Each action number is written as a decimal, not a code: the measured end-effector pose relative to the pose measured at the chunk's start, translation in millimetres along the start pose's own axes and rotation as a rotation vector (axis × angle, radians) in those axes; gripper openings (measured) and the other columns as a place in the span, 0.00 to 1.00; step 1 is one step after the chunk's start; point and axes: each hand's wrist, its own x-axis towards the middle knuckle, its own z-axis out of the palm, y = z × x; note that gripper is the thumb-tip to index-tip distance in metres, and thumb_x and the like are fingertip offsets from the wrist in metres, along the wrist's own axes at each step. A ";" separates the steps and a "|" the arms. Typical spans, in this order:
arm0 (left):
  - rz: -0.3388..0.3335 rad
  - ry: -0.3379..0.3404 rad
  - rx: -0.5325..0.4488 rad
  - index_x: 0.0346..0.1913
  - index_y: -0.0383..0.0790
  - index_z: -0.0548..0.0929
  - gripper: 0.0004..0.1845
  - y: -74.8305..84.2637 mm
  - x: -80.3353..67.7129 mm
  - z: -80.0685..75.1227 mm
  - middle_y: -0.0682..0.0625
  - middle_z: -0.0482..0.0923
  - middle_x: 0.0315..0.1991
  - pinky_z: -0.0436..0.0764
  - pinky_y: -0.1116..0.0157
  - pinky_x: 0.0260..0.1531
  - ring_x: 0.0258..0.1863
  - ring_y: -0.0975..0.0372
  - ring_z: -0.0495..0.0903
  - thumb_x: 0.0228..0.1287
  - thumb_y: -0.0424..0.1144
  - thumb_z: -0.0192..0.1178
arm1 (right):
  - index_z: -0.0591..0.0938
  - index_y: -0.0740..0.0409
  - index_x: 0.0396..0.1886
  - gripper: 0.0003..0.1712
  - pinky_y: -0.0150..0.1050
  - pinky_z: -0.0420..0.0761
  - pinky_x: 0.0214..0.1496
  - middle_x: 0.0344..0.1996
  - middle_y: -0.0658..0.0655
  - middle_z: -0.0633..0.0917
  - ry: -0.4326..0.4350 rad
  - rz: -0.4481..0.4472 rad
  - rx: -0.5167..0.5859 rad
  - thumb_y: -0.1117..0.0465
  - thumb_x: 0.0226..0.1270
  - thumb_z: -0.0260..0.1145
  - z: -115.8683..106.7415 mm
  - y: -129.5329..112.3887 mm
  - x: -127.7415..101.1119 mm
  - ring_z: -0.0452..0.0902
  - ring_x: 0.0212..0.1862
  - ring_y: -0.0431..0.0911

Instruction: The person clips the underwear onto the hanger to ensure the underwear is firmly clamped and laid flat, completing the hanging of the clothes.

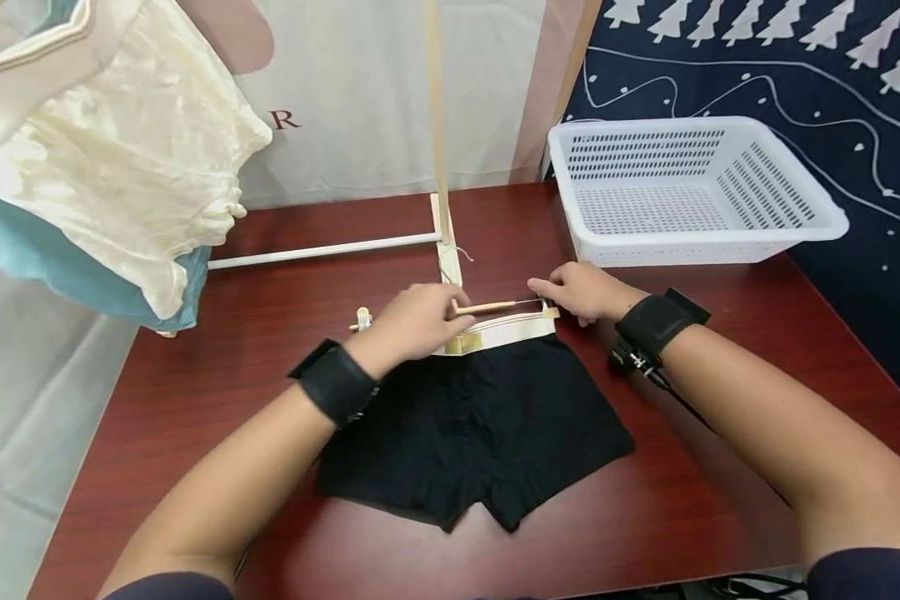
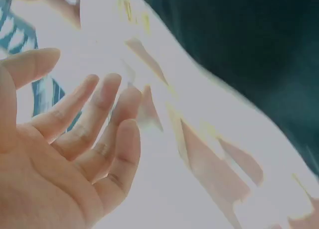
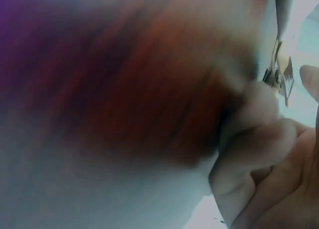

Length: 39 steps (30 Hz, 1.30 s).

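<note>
Black shorts (image 1: 472, 433) lie flat on the table, their light waistband (image 1: 513, 331) at the far side. Along that waistband runs a clip hanger with a wooden bar (image 1: 487, 307); its right metal clip (image 1: 545, 303) sits at the waistband's right corner. My left hand (image 1: 420, 321) is over the waistband and hides part of the hanger. In the left wrist view its fingers are spread and loosely bent, holding nothing. My right hand (image 1: 581, 290) is at the right clip, index finger reaching over it. In the blurred right wrist view the thumb stands apart from the bent fingers.
A white perforated basket (image 1: 690, 242) stands at the back right. Behind the shorts are a wooden stand (image 1: 437, 125) and a white rod (image 1: 330, 250). Cream and blue garments (image 1: 135, 158) hang at the upper left. The dark red table (image 1: 645, 508) ends at the right edge.
</note>
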 end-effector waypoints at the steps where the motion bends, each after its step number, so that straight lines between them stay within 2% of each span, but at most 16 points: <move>1: -0.017 0.026 -0.024 0.52 0.45 0.84 0.15 -7.6 -5.1 -5.7 0.52 0.86 0.40 0.80 0.58 0.46 0.41 0.59 0.84 0.70 0.49 0.60 | 0.77 0.58 0.27 0.33 0.42 0.77 0.25 0.12 0.53 0.73 0.010 0.003 -0.022 0.35 0.77 0.48 -1.5 0.1 -3.1 0.77 0.14 0.50; 3: -0.059 0.070 -0.066 0.49 0.46 0.84 0.14 -21.6 -14.9 -16.3 0.53 0.86 0.40 0.80 0.58 0.46 0.41 0.60 0.84 0.70 0.50 0.60 | 0.76 0.57 0.26 0.31 0.41 0.76 0.27 0.11 0.53 0.72 0.026 0.003 -0.075 0.37 0.78 0.49 -6.0 0.6 -10.5 0.76 0.14 0.50; 6: -0.143 0.110 -0.102 0.48 0.47 0.84 0.13 -39.2 -28.4 -26.0 0.52 0.85 0.40 0.79 0.56 0.45 0.40 0.58 0.83 0.71 0.50 0.59 | 0.75 0.55 0.20 0.30 0.40 0.70 0.26 0.10 0.51 0.70 0.068 -0.007 -0.194 0.41 0.78 0.51 -14.0 0.4 -22.1 0.72 0.14 0.47; 10: -0.249 0.114 -0.069 0.46 0.47 0.84 0.14 -51.9 -42.5 -24.5 0.52 0.84 0.37 0.77 0.56 0.37 0.36 0.57 0.81 0.72 0.52 0.58 | 0.72 0.52 0.13 0.28 0.38 0.63 0.23 0.09 0.50 0.67 0.161 -0.058 -0.325 0.48 0.76 0.57 -21.7 -4.4 -33.7 0.64 0.15 0.45; 12: -0.290 0.102 -0.038 0.42 0.48 0.84 0.14 -54.1 -46.7 -19.9 0.52 0.83 0.31 0.75 0.57 0.33 0.32 0.57 0.80 0.71 0.53 0.57 | 0.75 0.52 0.15 0.24 0.38 0.64 0.23 0.11 0.50 0.68 0.199 -0.135 -0.324 0.51 0.75 0.59 -23.0 -13.7 -36.8 0.64 0.16 0.44; 14: -0.315 0.087 -0.007 0.38 0.48 0.84 0.14 -54.4 -48.9 -15.7 0.53 0.81 0.26 0.74 0.58 0.30 0.29 0.57 0.78 0.70 0.54 0.58 | 0.79 0.52 0.20 0.18 0.38 0.67 0.25 0.13 0.49 0.72 0.215 -0.252 -0.295 0.54 0.73 0.61 -21.3 -29.6 -35.8 0.67 0.18 0.43; 17: -0.343 0.079 0.033 0.33 0.49 0.83 0.14 -53.6 -49.1 -11.5 0.53 0.78 0.22 0.72 0.58 0.28 0.26 0.57 0.76 0.68 0.55 0.60 | 0.83 0.53 0.30 0.08 0.39 0.72 0.30 0.19 0.48 0.79 0.173 -0.430 -0.243 0.58 0.70 0.64 -13.6 -62.2 -26.0 0.72 0.22 0.41; 19: -0.347 0.072 0.059 0.30 0.50 0.83 0.15 -51.9 -47.7 -9.0 0.53 0.77 0.21 0.71 0.58 0.28 0.25 0.57 0.76 0.67 0.56 0.62 | 0.84 0.54 0.35 0.04 0.39 0.75 0.34 0.24 0.49 0.82 0.125 -0.519 -0.256 0.61 0.67 0.64 -5.3 -83.1 -14.7 0.75 0.26 0.42; 21: -0.345 0.052 0.077 0.27 0.51 0.82 0.17 -49.7 -44.7 -4.8 0.53 0.76 0.20 0.71 0.58 0.28 0.24 0.57 0.76 0.65 0.58 0.63 | 0.84 0.56 0.40 0.06 0.40 0.78 0.38 0.30 0.50 0.84 0.073 -0.565 -0.306 0.62 0.66 0.65 4.3 -99.9 -1.6 0.79 0.32 0.43; 25: -0.322 -0.005 0.074 0.20 0.50 0.77 0.22 -41.3 -35.3 8.0 0.54 0.71 0.17 0.69 0.60 0.25 0.22 0.58 0.74 0.63 0.61 0.62 | 0.82 0.55 0.50 0.15 0.41 0.80 0.41 0.39 0.52 0.84 -0.034 -0.554 -0.411 0.61 0.64 0.67 22.2 -116.2 22.0 0.80 0.40 0.44; 28: -0.296 -0.021 0.077 0.17 0.49 0.74 0.25 -31.9 -25.0 16.8 0.54 0.67 0.16 0.68 0.60 0.25 0.21 0.58 0.72 0.62 0.63 0.62 | 0.81 0.54 0.51 0.15 0.39 0.77 0.35 0.36 0.51 0.83 -0.092 -0.511 -0.421 0.60 0.64 0.68 28.6 -114.1 30.2 0.79 0.36 0.43; 31: -0.273 -0.015 0.095 0.17 0.49 0.74 0.25 -21.6 -17.0 21.3 0.54 0.69 0.17 0.70 0.59 0.26 0.23 0.58 0.74 0.60 0.63 0.63 | 0.81 0.54 0.48 0.13 0.36 0.75 0.33 0.30 0.49 0.82 -0.115 -0.495 -0.393 0.61 0.64 0.68 27.7 -108.2 32.4 0.78 0.31 0.41; 36: -0.241 -0.031 0.126 0.19 0.48 0.74 0.24 -9.4 -9.8 20.1 0.53 0.71 0.19 0.72 0.58 0.26 0.24 0.58 0.75 0.60 0.60 0.66 | 0.81 0.54 0.43 0.09 0.35 0.70 0.32 0.26 0.49 0.79 -0.087 -0.528 -0.377 0.64 0.63 0.65 18.5 -99.8 33.5 0.74 0.29 0.41; 39: -0.239 -0.051 0.135 0.19 0.48 0.75 0.23 -7.1 -9.4 19.3 0.53 0.72 0.20 0.73 0.58 0.26 0.24 0.58 0.76 0.59 0.59 0.69 | 0.80 0.54 0.45 0.11 0.35 0.69 0.31 0.26 0.49 0.77 -0.063 -0.536 -0.372 0.65 0.62 0.64 14.9 -99.3 34.5 0.73 0.29 0.41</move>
